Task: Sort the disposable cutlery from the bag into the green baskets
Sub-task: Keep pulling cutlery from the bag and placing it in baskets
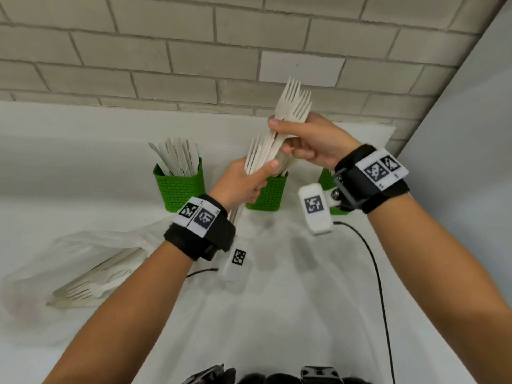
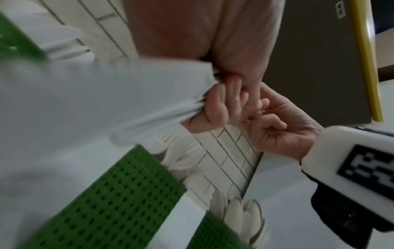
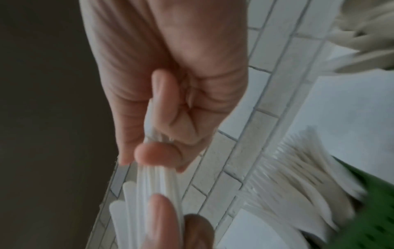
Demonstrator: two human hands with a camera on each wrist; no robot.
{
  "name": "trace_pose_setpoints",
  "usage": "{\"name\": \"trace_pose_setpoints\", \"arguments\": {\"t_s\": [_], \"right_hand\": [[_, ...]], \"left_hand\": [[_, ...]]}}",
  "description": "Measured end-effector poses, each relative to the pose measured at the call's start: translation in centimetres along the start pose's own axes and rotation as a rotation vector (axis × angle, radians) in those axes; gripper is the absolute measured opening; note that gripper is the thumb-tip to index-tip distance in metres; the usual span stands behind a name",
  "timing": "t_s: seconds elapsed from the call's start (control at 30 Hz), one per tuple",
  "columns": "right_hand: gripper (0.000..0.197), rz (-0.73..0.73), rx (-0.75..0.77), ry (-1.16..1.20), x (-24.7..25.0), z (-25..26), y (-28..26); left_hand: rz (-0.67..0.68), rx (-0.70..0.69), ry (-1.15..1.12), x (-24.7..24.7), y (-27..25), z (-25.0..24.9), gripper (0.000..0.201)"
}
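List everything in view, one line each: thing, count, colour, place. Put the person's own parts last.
baskets: three, green, in a row on the table near the wall; the right one mostly hidden behind the right wrist.
knives: a bunch, off-white, upright in the left basket.
forks: two bunches, off-white, one in each hand above the middle basket.
bag: one, clear plastic, lying on the table at left, cutlery inside.
table: one, white.
wall: grey brick, behind the table.
cable: one, black, across the table at right.
hands: two; left and right, each gripping forks.
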State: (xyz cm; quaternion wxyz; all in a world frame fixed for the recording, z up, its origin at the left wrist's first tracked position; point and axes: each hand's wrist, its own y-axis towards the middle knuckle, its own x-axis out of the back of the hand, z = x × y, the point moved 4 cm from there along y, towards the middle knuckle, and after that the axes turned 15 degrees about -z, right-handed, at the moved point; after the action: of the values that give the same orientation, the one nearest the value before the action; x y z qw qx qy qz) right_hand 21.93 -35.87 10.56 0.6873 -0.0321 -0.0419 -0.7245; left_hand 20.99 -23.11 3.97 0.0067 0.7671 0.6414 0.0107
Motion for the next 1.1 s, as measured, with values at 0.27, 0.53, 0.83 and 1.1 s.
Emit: {"name": "trace_pose_setpoints", "arguments": {"t_s": [0.27,0.53,0.83,1.1], "right_hand": [[0.012,-0.047,0.075,-0.035,0.1,0.7,1.7],[0.01,-0.327,0.094,-0.125,3.4,-0.8,3.1],[0.01,-0.251,0.082,-0.262,2.3,-1.0,2.7],[0.008,-0.371,0.135,-0.14,4.4,-0.4,-0.7]], "left_hand": [[-0.213,-0.09,-0.107,2.0,2.2,-0.7,0.014],[-0.337,0.023,-0.026,2.2,3.3,3.6,0.059],[-0.171,0.091,0.06,0.6,4.4,5.7,0.058],[-0.201,0.139,0.07,0.9,4.3,6.1,0.05]]}}
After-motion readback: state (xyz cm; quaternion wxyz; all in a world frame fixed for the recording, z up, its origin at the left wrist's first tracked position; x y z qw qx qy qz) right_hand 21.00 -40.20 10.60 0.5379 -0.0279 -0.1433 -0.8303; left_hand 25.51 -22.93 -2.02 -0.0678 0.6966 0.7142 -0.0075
